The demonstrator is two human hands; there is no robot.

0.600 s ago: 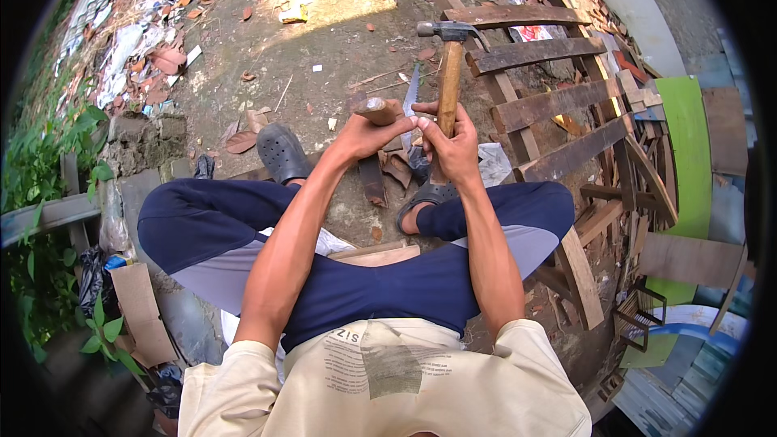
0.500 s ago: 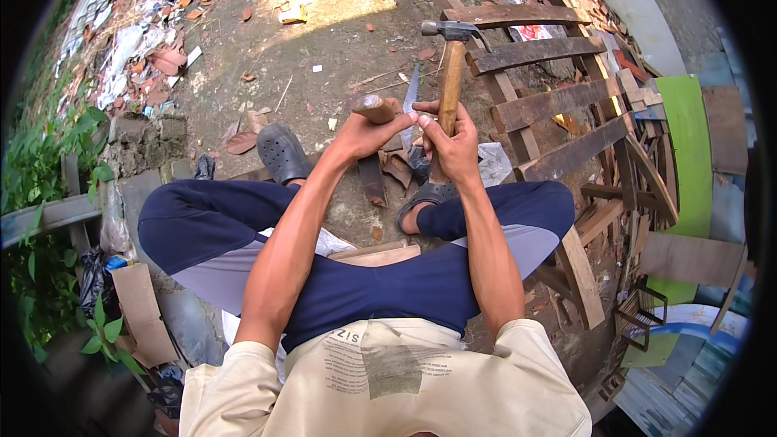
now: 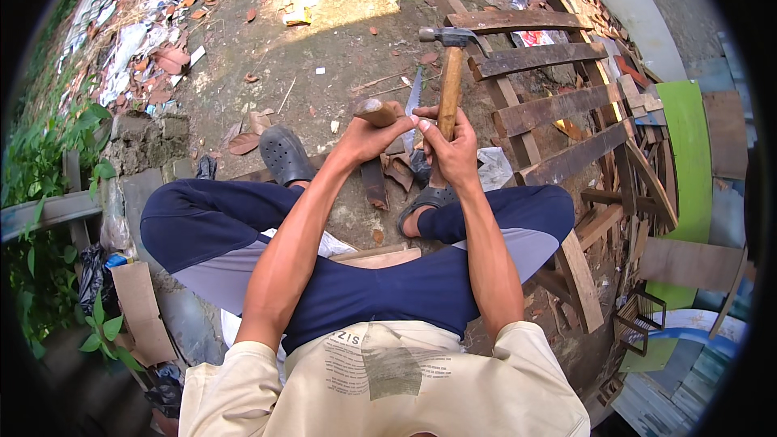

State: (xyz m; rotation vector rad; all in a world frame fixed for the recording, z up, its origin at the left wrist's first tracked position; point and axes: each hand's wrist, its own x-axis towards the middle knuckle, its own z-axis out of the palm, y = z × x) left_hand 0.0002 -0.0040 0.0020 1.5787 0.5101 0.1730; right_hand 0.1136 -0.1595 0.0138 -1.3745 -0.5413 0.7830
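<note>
My right hand (image 3: 455, 146) is closed round the wooden handle of a claw hammer (image 3: 452, 73), its metal head pointing away from me. In my left hand (image 3: 368, 137) is a wooden piece (image 3: 375, 112) with a blunt, rounded end; its full shape is hidden by the fingers. The thumbs and fingertips of both hands meet between the two tools, and anything pinched there is too small to make out. A saw blade (image 3: 413, 95) shows just beyond the fingertips. Below my left hand lies a dark wood offcut (image 3: 373, 184).
A slatted wooden frame (image 3: 542, 105) leans at the right, with loose planks (image 3: 579, 279) near it and a green panel (image 3: 688, 154) beyond. Sandals (image 3: 285, 155) are on my feet. Leaves and litter (image 3: 154, 57) cover the ground at far left, above plants (image 3: 48, 170).
Both hands keep their holds and stay almost still. The hammer head has dipped very slightly towards me; the whole view has shifted a little.
</note>
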